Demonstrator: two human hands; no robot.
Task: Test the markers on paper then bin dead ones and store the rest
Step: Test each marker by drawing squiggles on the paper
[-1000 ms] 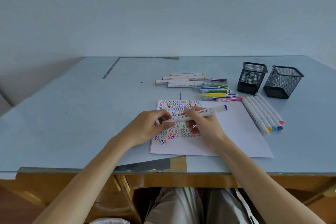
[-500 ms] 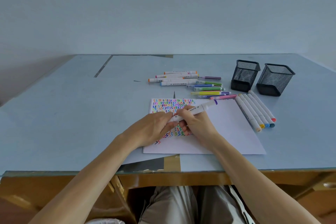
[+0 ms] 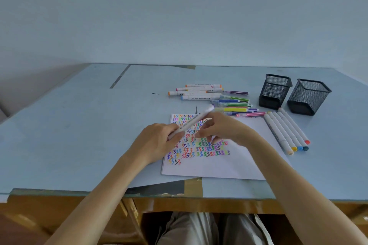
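My left hand (image 3: pixel 159 141) grips a white marker (image 3: pixel 194 120) by its near end, and the marker slants up and to the right over the white paper (image 3: pixel 245 157). Rows of coloured squiggles cover the paper's left half. My right hand (image 3: pixel 225 128) hovers just right of the marker with curled fingers. A small pale piece like a cap (image 3: pixel 213 137) shows under those fingers, blurred. Several untested markers (image 3: pixel 201 93) lie behind the paper. Several white markers (image 3: pixel 286 131) lie in a row to its right.
Two black mesh pen cups (image 3: pixel 275 91) (image 3: pixel 308 96) stand side by side at the back right. Thin coloured pens (image 3: pixel 237 104) lie between the marker pile and the cups. The table's front edge (image 3: pixel 139 195) is close to me.
The marker went from lying level between both hands to slanting up in my left hand alone. My right hand let go of its body and drew back to the right.
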